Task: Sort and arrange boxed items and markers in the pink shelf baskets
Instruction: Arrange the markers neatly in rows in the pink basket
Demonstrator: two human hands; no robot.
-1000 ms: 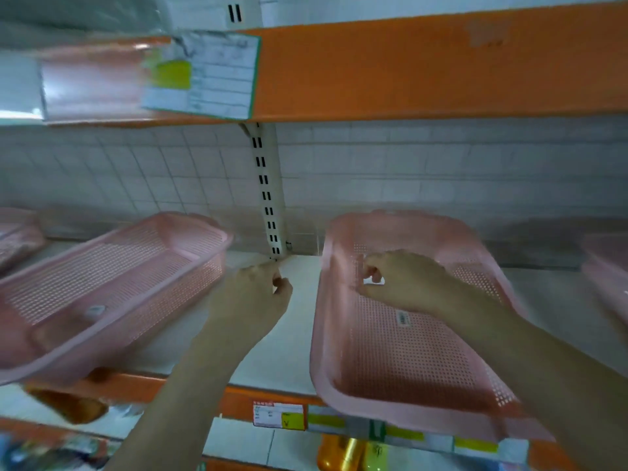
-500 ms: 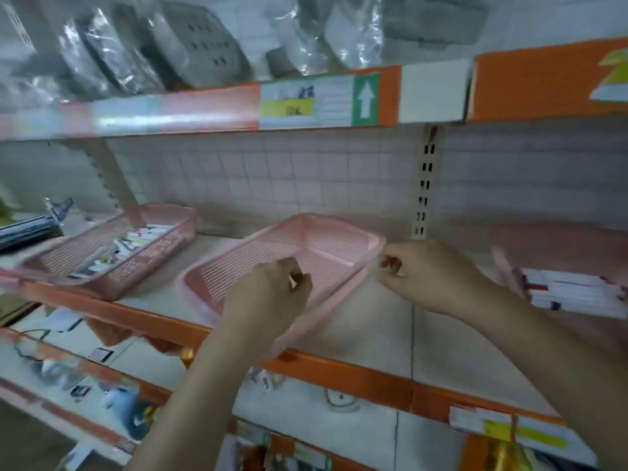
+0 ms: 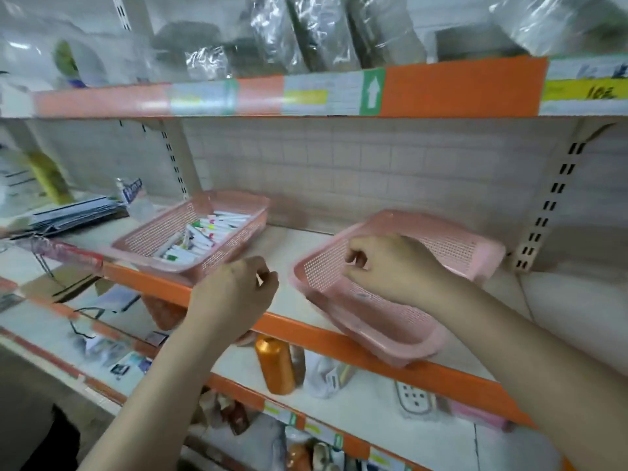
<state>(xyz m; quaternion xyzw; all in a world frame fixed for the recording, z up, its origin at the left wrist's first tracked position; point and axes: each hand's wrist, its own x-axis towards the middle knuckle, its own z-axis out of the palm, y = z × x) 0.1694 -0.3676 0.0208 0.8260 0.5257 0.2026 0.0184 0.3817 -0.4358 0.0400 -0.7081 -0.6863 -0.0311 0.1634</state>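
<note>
Two pink mesh baskets stand on the orange-edged shelf. The left basket (image 3: 238, 202) holds several white markers (image 3: 200, 236) with coloured caps. The right basket (image 3: 452, 239) is empty, lies at an angle, and its near corner hangs over the shelf edge. My left hand (image 3: 238, 294) hovers between the baskets at the shelf's front with its fingers curled, and I see nothing in it. My right hand (image 3: 394, 266) is over the empty basket near its left wall. Its fingers are curled too, and nothing shows between them.
A stack of dark flat packs (image 3: 74, 212) lies on the shelf left of the marker basket. Plastic-wrapped goods fill the shelf above (image 3: 306, 39). An orange bottle (image 3: 275, 365) and small items sit on the shelf below. A slotted upright (image 3: 550, 212) stands at the right.
The view has swung left, bringing the marker basket into sight. Both hands moved left with it, keeping their curled posture, and my right hand went from beside the empty basket to over it.
</note>
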